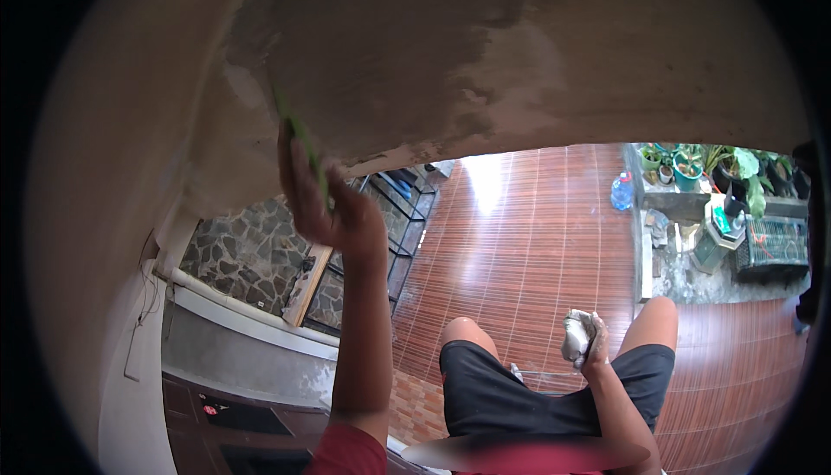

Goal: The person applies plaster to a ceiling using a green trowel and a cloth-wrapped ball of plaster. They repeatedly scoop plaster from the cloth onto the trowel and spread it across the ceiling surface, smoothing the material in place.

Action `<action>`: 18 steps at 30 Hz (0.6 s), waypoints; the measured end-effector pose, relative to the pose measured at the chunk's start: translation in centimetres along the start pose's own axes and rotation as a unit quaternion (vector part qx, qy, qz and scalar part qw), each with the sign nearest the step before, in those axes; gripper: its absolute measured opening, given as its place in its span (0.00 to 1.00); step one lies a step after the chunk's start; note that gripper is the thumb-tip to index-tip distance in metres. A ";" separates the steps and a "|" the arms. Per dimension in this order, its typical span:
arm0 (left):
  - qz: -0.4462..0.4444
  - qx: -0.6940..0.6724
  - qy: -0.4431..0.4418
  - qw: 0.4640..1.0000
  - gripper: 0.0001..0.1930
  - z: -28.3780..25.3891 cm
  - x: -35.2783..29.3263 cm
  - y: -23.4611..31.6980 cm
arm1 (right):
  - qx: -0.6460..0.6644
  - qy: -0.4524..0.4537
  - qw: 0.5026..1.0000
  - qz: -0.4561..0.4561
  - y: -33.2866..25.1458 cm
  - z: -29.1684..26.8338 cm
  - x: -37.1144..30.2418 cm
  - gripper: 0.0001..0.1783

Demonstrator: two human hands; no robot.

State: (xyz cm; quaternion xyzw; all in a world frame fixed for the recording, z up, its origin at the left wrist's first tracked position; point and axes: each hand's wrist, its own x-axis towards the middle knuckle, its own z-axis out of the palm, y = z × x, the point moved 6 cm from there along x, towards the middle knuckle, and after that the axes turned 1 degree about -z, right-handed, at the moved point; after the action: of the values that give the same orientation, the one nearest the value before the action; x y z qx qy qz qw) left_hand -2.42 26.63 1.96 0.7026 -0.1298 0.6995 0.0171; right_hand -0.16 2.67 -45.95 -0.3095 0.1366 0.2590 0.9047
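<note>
Raised up to the ceiling, my left hand is closed on a thin green flat spreader, seen nearly edge-on. Its upper end meets the edge of a dark grey, damp-looking plaster patch. Lower down, above my lap, my right hand grips a grey-white, plaster-smeared lump; its exact kind is unclear. Pale smears mark the fingers of that hand.
Below lies a red-brown striped tiled floor. A black metal frame and a wooden plank stand at the left. On the right are a blue water bottle, potted plants and a dark crate.
</note>
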 end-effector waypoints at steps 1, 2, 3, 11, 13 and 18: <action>0.010 -0.019 0.001 1.000 0.22 0.8 0.5 -0.7 | -0.005 -0.007 1.000 -0.016 -0.2 0.1 0.1 0.28; 0.001 -0.023 -0.029 0.999 0.22 2.1 0.2 -0.9 | -0.014 0.008 1.000 -0.016 -0.1 -0.1 0.1 0.28; -0.007 -0.029 -0.059 0.998 0.23 3.9 -0.5 -0.5 | -0.012 0.012 1.000 -0.001 0.0 -0.2 0.3 0.28; 0.047 -0.125 -0.172 0.976 0.21 7.1 -7.1 5.8 | 0.012 -0.005 0.999 0.030 0.4 -0.7 0.4 0.27; 0.097 -0.158 -0.200 0.962 0.19 5.9 -8.1 7.1 | 0.011 -0.008 0.999 0.029 0.4 -0.7 0.4 0.27; 0.050 -0.237 -0.153 0.958 0.19 1.0 -7.6 6.0 | 0.002 0.005 0.999 0.035 0.4 -1.0 0.1 0.27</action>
State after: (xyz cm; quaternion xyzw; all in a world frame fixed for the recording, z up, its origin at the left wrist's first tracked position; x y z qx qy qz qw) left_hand -2.60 21.86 -6.46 0.7694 -0.3281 0.5328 0.1284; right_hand -0.36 2.41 -46.96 -0.3040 0.1527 0.2881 0.8951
